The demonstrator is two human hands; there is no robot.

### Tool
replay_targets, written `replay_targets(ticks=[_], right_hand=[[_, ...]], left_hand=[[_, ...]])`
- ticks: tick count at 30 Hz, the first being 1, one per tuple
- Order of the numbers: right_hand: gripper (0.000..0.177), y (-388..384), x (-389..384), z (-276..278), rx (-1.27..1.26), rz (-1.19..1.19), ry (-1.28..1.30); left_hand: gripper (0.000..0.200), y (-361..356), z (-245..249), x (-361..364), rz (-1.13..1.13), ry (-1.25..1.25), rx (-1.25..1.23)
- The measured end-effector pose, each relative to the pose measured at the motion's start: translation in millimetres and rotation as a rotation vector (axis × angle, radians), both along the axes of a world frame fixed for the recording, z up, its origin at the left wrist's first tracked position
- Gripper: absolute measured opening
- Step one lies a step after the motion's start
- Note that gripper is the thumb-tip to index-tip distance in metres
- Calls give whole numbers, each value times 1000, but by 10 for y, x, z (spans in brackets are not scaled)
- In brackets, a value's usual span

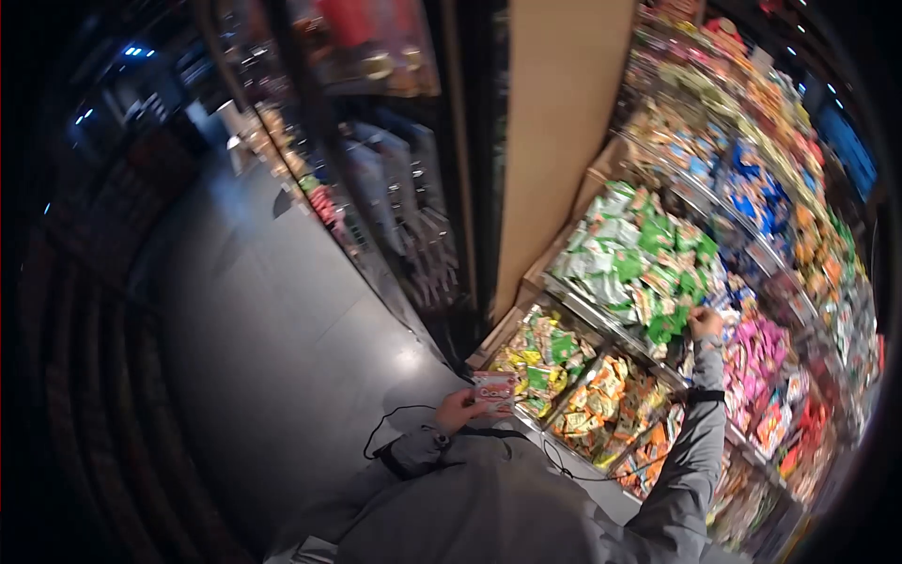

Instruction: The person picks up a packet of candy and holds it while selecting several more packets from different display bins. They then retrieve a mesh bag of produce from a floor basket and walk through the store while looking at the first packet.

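Observation:
My left hand [457, 411] is low in the middle of the view, its fingers closed on the edge of a small pink and white packet [494, 389] with printed lettering too blurred to read. My right hand [705, 323] reaches out over the sloped display, at the right edge of a heap of green and white snack packets [648, 258]. Its fingers are bent together; what they hold, if anything, I cannot make out. Just below it and to the right lie pink packets [754, 357].
Yellow-green packets [542, 362] and orange packets [601, 395] fill the front compartments. Blue packets [752, 193] lie farther up. A tan panel [559, 132] stands beside the display. Dark racks [404, 179] with hanging goods border the grey floor [291, 329] on the left.

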State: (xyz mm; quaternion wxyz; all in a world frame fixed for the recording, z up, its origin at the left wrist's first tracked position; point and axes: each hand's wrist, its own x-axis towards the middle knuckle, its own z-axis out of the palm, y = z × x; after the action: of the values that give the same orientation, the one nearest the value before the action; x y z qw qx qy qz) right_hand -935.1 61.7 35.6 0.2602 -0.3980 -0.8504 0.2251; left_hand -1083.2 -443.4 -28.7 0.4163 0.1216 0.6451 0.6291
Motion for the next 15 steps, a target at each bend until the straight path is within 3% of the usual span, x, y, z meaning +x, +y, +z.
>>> replay_targets(ticks=[2,5,6,9,12,15], right_hand=[[8,-54,-48,7,34,-54,-70],[6,-103,-23,44,-84,-30,117],[9,-231,7,211,26,-22,87],[15,-244,242,272,18,43,222],[15,-817,421,570,-61,68,402],[13,-1503,598,396,18,57,431]], left_hand=[[24,-33,-21,50,48,-26,78],[22,-145,-56,106,53,-34,142],[21,-181,-51,103,36,-11,130],[21,-331,70,109,38,-101,193],[20,-538,-25,23,-93,64,11],[18,-798,199,78,-58,-25,175]])
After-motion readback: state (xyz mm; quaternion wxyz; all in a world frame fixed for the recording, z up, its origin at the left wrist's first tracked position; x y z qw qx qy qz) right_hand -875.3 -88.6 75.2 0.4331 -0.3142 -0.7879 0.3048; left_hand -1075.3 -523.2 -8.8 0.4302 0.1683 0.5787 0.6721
